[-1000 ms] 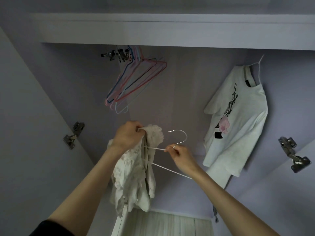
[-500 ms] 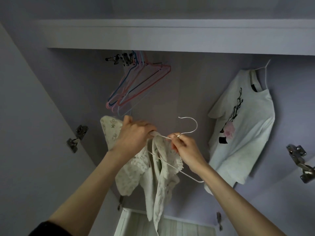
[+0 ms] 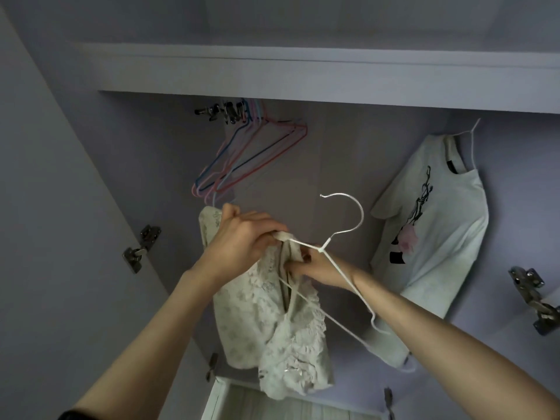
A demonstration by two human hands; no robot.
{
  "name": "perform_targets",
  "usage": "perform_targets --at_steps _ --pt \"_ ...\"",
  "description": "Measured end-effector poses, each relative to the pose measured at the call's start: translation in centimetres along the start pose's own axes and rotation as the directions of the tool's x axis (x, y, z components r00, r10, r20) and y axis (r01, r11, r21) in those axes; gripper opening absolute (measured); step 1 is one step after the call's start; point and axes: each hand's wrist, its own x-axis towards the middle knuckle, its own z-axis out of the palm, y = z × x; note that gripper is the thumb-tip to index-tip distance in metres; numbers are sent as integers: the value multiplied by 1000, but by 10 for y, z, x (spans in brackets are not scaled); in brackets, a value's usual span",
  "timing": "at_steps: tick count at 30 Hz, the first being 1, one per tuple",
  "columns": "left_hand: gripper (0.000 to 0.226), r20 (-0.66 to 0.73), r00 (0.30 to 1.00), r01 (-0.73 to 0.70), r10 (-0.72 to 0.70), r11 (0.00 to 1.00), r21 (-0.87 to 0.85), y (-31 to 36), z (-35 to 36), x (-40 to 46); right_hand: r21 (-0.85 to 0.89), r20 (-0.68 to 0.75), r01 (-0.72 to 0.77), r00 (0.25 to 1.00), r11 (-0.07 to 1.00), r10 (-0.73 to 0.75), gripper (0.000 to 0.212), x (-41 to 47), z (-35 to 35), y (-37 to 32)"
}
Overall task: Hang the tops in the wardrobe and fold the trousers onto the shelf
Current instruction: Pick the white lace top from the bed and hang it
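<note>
At about nine o'clock a metal hinge (image 3: pixel 141 247) sits on the open left door of the wardrobe (image 3: pixel 303 74), whose upper shelf edge runs across the top of the view. Toward eleven o'clock a bunch of empty wire hangers (image 3: pixel 242 165), pink and blue, hangs slanted from the rail fitting. Just below them, near the centre, the left hand (image 3: pixel 242 241) is curled around the shoulder of a cream lace top (image 3: pixel 272 322), gripping the fabric together with the left end of a white wire hanger (image 3: pixel 333 259). The top droops from that grip toward six o'clock, bunched and only partly threaded onto the hanger, one hanger arm running down through its neck opening. Immediately to the right, the right hand (image 3: pixel 315 265) pinches the top's neckline just beneath the hanger's twisted neck, fingers curled into the cloth; the hanger's other arm lies across that wrist and juts out toward four o'clock. The hanger's hook points up toward one o'clock, free of the rail. At two to three o'clock a white T-shirt (image 3: pixel 430 237) with a black and pink print hangs on its own white hanger against the back panel, well apart from the hands. At about four o'clock, near the right edge, another metal hinge (image 3: pixel 533 295) is fixed to the right door.
</note>
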Motion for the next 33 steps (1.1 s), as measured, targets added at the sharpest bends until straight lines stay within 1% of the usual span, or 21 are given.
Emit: perform_targets --at_steps 1,2,4,5,6,8,9,12,14,17,19,21,23,26,28,31,33 --pt "14 -16 1000 3 -3 1000 -4 0 -2 0 -119 -104 14 994 993 -27 10 4 2 2" --pt "15 -27 1000 8 -8 1000 -7 0 -3 -2 -249 -172 7 984 968 -51 10 7 3 5" --pt "16 -41 999 14 -14 1000 -2 0 -6 -6 -502 -228 -49 971 864 -77 13 9 -1 11" --pt "17 -48 999 19 -19 1000 8 -1 -7 -8 -580 -251 -88 965 810 -75 18 10 -6 14" --pt "16 -64 997 38 -36 999 21 -3 -9 -11 -608 -272 -114 960 786 -71 23 11 -10 16" --pt "15 -100 991 98 -93 994 43 -8 -12 -16 -595 -318 -172 948 785 -33 33 11 -22 21" --pt "17 -116 985 135 -128 989 54 -11 -15 -20 -611 -338 -208 941 764 -14 37 11 -28 24" --pt "19 -123 976 193 -181 977 92 -20 -20 -25 -683 -416 -322 909 656 13 48 4 -48 36" --pt "19 -127 976 195 -178 971 141 -21 -22 -26 -683 -469 -389 882 618 38 47 -1 -62 41" --pt "21 -145 975 195 -165 956 221 -23 -24 -26 -713 -518 -464 854 525 52 45 -7 -79 42" --pt "20 -173 967 227 -188 943 244 -25 -26 -24 -714 -538 -497 840 493 68 44 -13 -89 42" --pt "19 -220 949 279 -227 930 241 -27 -27 -23 -707 -539 -511 837 490 95 45 -17 -95 42" --pt "19 -265 928 323 -262 920 221 -27 -25 -21 -711 -521 -493 848 502 94 44 -18 -98 41" --pt "19 -296 912 349 -285 918 189 -24 -19 -19 -676 -509 -460 856 576 87 36 -18 -100 37" --pt "19 -285 911 356 -297 917 180 -23 -14 -19 -633 -504 -447 858 632 103 31 -18 -101 33" --pt "20 -230 923 358 -310 909 213 -21 -3 -21 -527 -516 -442 845 726 139 17 -19 -106 25" --pt "19 -192 922 374 -335 898 233 -20 5 -24 -448 -534 -420 834 789 140 20 -19 -110 18"
